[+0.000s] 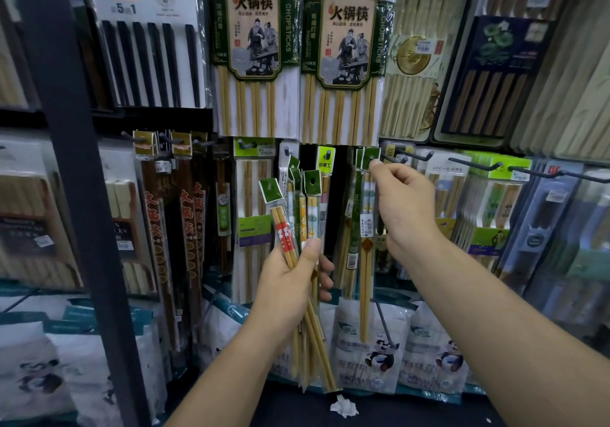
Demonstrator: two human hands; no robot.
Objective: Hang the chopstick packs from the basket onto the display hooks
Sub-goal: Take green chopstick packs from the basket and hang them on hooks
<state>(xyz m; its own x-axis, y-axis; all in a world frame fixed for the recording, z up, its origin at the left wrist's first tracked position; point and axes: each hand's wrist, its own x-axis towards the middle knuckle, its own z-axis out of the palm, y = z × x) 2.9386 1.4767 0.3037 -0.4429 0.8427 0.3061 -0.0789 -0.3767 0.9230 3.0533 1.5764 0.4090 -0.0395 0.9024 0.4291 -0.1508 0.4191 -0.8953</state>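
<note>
My left hand [290, 281] grips a fanned bunch of several slim chopstick packs [297, 215] with green header cards, held upright in front of the display. The nearest pack has red-wrapped bamboo sticks. My right hand [402, 205] is raised to the right and pinches the green header card of a single chopstick pack [365, 228] at a black display hook [392, 158]. That pack hangs straight down below my fingers. The hook's tip sits right at the card's hole; whether it passes through is hidden by my fingertips. The basket is not in view.
Large bamboo chopstick packs [251, 50] hang above. More black hooks [478, 164] jut out to the right with packs on them. A dark shelf post [79, 195] stands at the left. Panda-printed bags [379, 350] fill the bottom row. A crumpled white scrap [344, 407] lies below.
</note>
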